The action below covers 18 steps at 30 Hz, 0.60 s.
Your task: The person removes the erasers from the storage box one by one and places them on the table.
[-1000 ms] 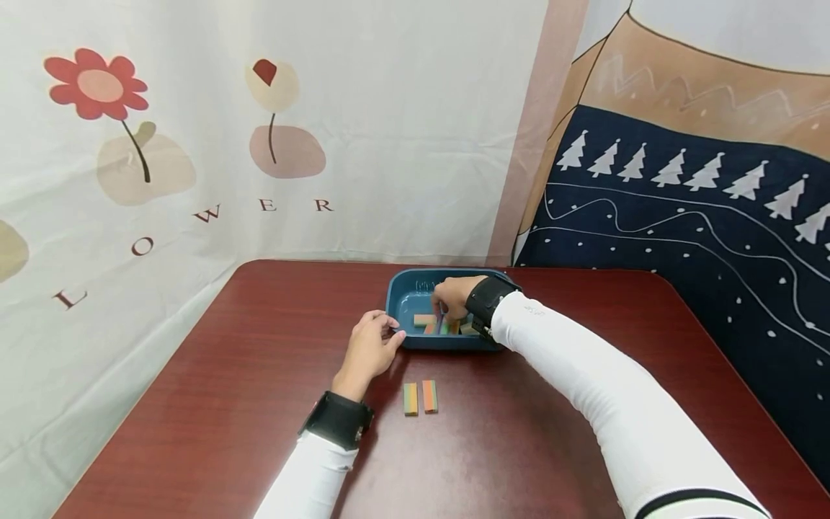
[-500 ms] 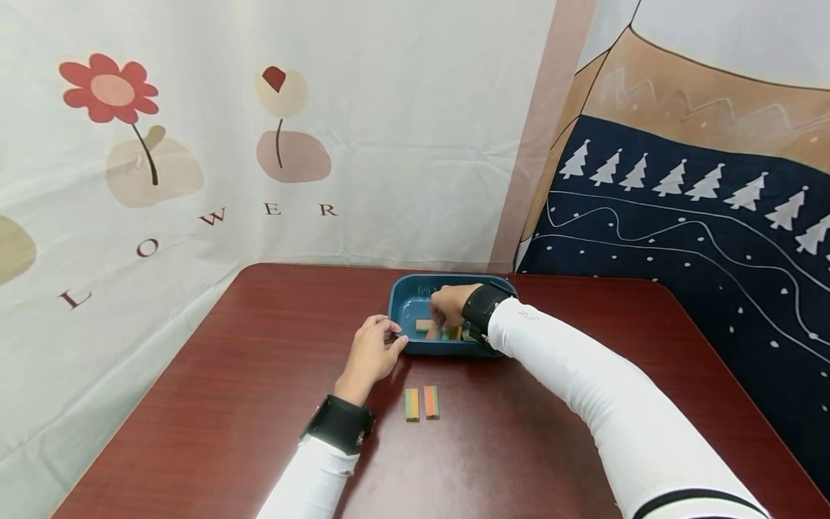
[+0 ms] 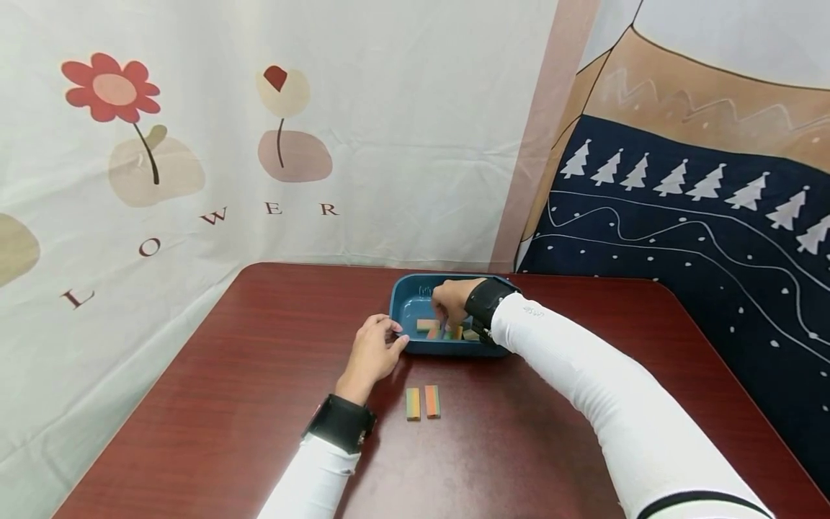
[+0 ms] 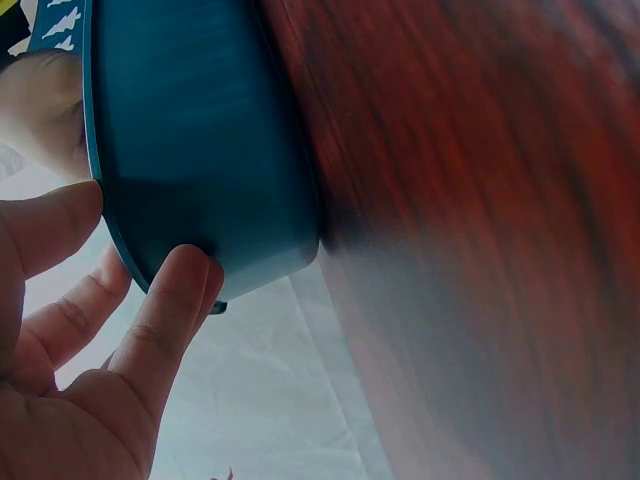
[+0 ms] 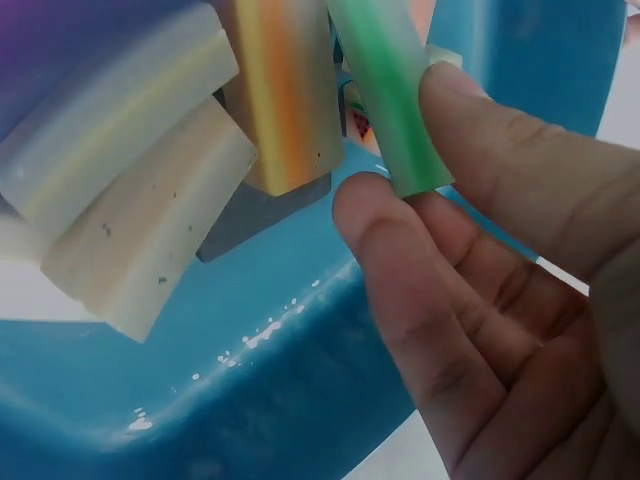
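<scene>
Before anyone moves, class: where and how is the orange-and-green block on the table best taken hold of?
Probably midway along its long sides, coming from above: the orange-and-green block lies flat on the table, narrow across, and a gap separates it from the yellow-and-green block, likely leaving room to pinch.

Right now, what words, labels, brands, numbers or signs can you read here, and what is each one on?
"L O W E R": spaced letters on the white curtain.
Faint marks on the right sleeve: too small to read.
Pale marks inside the blue tray: too unclear to call writing.
Striped blocks: no lettering visible.
</scene>
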### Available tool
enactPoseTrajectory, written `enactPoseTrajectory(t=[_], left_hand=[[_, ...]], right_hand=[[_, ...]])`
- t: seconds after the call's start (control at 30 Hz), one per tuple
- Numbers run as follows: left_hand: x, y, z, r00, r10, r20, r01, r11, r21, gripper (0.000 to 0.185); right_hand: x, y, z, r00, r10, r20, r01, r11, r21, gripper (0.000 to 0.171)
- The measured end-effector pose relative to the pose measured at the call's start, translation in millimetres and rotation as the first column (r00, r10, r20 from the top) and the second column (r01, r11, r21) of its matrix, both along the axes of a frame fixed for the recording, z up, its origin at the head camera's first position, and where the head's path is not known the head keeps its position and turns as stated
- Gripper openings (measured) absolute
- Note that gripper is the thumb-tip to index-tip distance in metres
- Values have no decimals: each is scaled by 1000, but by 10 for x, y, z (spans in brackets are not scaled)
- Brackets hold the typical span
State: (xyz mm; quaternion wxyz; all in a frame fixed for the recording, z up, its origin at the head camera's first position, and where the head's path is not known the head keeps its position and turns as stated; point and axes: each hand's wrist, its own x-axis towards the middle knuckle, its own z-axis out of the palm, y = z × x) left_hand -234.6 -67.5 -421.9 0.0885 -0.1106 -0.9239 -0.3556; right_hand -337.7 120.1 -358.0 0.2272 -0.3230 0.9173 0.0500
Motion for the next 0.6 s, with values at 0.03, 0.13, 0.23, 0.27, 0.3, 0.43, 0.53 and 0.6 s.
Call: enactPoseTrajectory(t=[0.03, 0.13, 0.23, 0.27, 0.3, 0.43, 0.53, 0.6], left_hand=[[-1, 1, 2, 1000, 0, 2, 0, 1000, 1, 14], [0, 3, 8, 1000, 0, 6, 0, 1000, 1, 15], [3, 10, 7, 1000, 0, 13, 0, 1000, -2, 15], [5, 11, 5, 1000, 1, 16, -1, 1000, -3, 16], [6, 13, 2, 1000, 2, 19, -2, 1000, -5, 16], [16, 13, -5, 1000, 7, 23, -7, 1000, -13, 16], [15, 11, -6, 1000, 9, 20, -9, 1000, -8, 15], [10, 9, -6, 1000, 9, 17, -9, 1000, 0, 15]], right_hand=[[2, 2, 0, 1000, -1, -1, 1, 1000, -6, 14], [15, 14, 8, 1000, -10, -1, 10, 999, -42, 15], [46, 46, 31, 1000, -14, -1, 14, 994, -105, 15], [57, 59, 41, 1000, -15, 0, 15, 991, -133, 16], [67, 73, 51, 1000, -15, 0, 14, 988, -157, 16], [93, 140, 91, 1000, -9, 1, 9, 966, -259, 15], [105, 193, 121, 1000, -2, -14, -3, 941, -340, 11], [122, 225, 142, 1000, 0, -24, -10, 916, -402, 9]])
